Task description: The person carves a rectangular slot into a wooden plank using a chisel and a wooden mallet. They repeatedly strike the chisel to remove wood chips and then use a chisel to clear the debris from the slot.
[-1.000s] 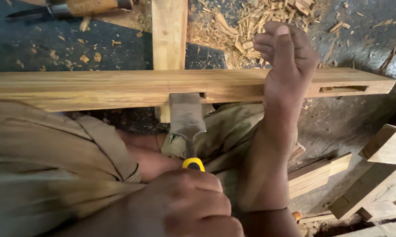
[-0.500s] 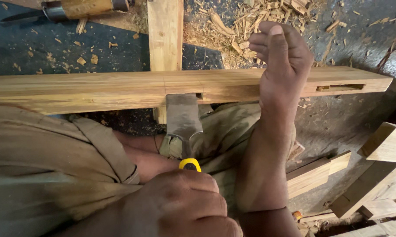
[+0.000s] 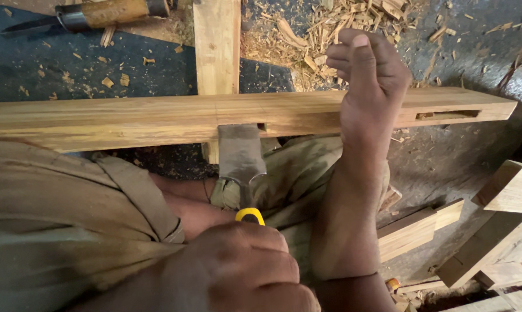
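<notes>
Chisel (image 3: 241, 159) is gripped at its yellow-ended handle by left hand (image 3: 238, 271), blade set at notch in beam (image 3: 128, 118). Right hand (image 3: 371, 81) is clamped over beam; blade should be kept square.

The left hand (image 3: 238, 271) is low in the view, closed in a tight fist with the knuckles up. The right hand (image 3: 371, 81) is higher, fingers (image 3: 345, 55) curled and thumb straight, and its forearm goes down and a little left toward the body.
</notes>
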